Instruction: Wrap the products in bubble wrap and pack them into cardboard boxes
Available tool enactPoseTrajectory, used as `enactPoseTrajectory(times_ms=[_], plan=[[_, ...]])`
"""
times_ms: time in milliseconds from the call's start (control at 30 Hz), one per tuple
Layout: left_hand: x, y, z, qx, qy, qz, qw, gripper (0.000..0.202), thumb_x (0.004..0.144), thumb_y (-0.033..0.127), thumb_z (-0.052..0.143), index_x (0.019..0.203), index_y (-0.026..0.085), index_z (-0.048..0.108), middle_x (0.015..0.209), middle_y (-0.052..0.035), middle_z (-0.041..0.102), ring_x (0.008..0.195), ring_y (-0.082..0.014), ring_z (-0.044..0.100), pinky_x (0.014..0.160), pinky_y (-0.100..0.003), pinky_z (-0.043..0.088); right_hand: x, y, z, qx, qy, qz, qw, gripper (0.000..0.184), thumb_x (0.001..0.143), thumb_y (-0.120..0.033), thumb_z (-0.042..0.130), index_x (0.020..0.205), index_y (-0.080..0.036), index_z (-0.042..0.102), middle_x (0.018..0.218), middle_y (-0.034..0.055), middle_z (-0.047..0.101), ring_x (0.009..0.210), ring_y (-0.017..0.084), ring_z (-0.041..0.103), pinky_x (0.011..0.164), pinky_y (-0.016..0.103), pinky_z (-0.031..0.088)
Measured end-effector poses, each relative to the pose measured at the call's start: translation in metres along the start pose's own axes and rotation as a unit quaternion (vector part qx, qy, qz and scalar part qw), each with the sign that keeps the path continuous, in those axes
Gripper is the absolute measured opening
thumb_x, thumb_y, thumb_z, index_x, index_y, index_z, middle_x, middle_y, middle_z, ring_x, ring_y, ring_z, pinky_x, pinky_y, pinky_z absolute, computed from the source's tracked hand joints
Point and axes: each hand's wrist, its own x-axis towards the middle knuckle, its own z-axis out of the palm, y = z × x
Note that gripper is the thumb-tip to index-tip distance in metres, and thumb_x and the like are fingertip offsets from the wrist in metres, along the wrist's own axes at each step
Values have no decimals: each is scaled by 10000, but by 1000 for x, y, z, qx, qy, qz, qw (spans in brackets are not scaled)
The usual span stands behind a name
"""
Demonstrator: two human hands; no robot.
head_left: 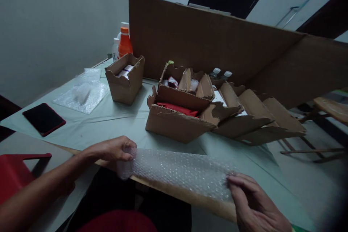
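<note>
A long strip of bubble wrap (182,172) is stretched between my two hands, just over the table's front edge. My left hand (119,149) is closed on its left end, where the wrap folds over and hangs down a little. At the right end, my right hand (252,195) pinches the strip between thumb and fingers. Beyond the strip stands a cardboard box (176,125) with something red (178,108) inside.
More cardboard boxes (252,116) run to the right, and one (123,88) stands at the left. Bubble wrap sheets (81,94) and a dark tablet-like device (44,119) lie on the left. Behind them are an orange bottle (125,43) and a tall cardboard panel (190,36).
</note>
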Motion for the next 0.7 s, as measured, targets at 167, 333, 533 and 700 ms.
enactPoseTrajectory(times_ms=[167,333,533,700], plan=[[7,4,-39,202,81,-26,976,210,813,347,635,912,166,670,801,-6,673,754,-178,616,697,-238,467,10,47,36,-47,-12,73,996,219,830,-368,594,864,-190,716,871,60,729,806,215,678,755,326,526],[22,-3,-17,386,243,-66,887,475,797,150,602,1271,131,601,1191,-180,663,1148,-352,599,994,-493,445,3,88,52,-213,-165,38,962,419,852,-470,469,977,-196,761,1183,159,694,1071,349,634,865,518,503],[38,-4,59,505,278,188,795,668,934,363,576,1521,165,324,1618,-192,290,1515,-339,221,1210,-508,216,-3,44,91,-242,-170,-155,943,368,980,-346,425,1194,-208,690,1367,143,606,1244,316,553,972,512,463],[55,-22,67,515,121,162,833,750,981,585,420,1557,130,267,1603,-188,341,1503,-324,276,1230,-507,117,-2,10,158,-180,-356,-243,884,454,971,-236,471,1416,-175,534,1474,120,538,1299,278,527,1026,434,456]])
